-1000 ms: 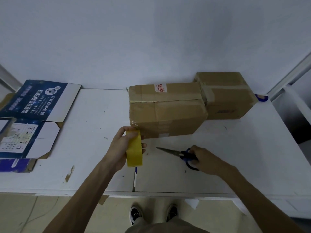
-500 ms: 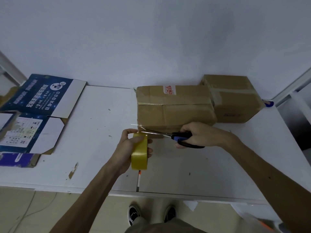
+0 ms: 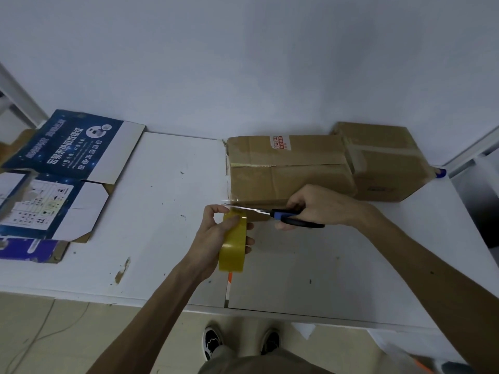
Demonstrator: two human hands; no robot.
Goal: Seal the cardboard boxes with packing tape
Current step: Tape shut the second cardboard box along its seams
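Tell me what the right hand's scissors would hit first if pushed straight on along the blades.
Probably the strip of tape pulled from the tape roll to the cardboard box: the scissors in the right hand point left at it. Just beyond is the left hand; depth is unclear.

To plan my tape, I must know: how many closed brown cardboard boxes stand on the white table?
2. One brown box stands at the middle of the table, toward its back edge. The second box is beside it on the right, farther back. A smaller one could be hidden behind them.
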